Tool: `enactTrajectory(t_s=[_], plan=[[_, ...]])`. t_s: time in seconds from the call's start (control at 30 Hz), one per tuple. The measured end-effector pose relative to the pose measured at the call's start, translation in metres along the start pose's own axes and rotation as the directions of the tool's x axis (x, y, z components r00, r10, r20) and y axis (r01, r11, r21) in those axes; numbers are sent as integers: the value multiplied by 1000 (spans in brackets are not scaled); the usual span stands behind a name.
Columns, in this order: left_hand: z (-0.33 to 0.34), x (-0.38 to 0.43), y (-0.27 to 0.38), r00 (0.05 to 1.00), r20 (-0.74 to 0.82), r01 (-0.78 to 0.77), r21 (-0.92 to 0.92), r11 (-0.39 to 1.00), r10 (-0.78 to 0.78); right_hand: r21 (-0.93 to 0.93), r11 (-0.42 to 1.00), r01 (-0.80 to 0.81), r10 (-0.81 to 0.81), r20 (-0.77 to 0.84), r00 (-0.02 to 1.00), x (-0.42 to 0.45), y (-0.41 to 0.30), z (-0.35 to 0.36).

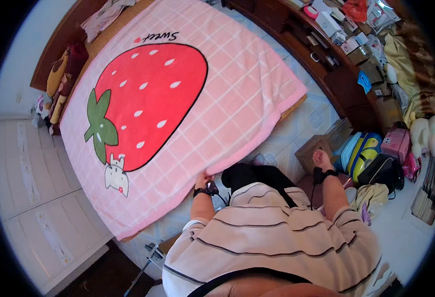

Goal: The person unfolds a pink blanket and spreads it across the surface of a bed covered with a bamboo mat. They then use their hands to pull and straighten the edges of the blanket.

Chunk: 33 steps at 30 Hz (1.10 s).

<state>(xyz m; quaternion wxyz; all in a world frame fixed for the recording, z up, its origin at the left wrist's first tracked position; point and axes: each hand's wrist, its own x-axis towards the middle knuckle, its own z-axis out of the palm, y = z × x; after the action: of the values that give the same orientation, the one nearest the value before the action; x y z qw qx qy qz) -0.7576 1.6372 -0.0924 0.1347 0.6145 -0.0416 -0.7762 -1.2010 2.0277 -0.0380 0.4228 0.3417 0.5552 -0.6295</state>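
Note:
A pink checked blanket (236, 92) with a large red strawberry print and a small white cat figure lies spread over a bed. My left hand (204, 179) is at the blanket's near edge, its fingers closed on the pink border. My right hand (321, 159) is away from the blanket, over a cardboard box (306, 150) on the right; its fingers look curled, and whether they hold anything is not clear. Both wrists wear black straps with small devices and cables. The blanket has some folds near its right corner.
A dark wooden cabinet (351, 94) holding boxes and bags runs along the upper right. Yellow and blue bags (364, 150), a pink case (395, 141) and a black bag (380, 170) stand right of me. Rolled bedding (58, 92) leans by the headboard. White doors (28, 167) are at left.

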Motion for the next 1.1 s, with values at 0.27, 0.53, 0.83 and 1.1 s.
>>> enactTrajectory(t_s=[0.27,0.53,0.83,1.1], plan=[[79,11,-11,990,-137,30,-15,999,-32,-167,986,-16,32,91,995,29,-15,76],[77,22,-24,980,-187,128,351,927,-65,-323,945,46,-27,61,998,86,-80,215],[103,71,-65,982,-190,19,176,984,15,-503,864,-24,-27,-94,995,147,-134,246],[192,59,-109,980,-197,-31,-121,992,7,-427,893,143,-168,-20,986,180,-230,184]])
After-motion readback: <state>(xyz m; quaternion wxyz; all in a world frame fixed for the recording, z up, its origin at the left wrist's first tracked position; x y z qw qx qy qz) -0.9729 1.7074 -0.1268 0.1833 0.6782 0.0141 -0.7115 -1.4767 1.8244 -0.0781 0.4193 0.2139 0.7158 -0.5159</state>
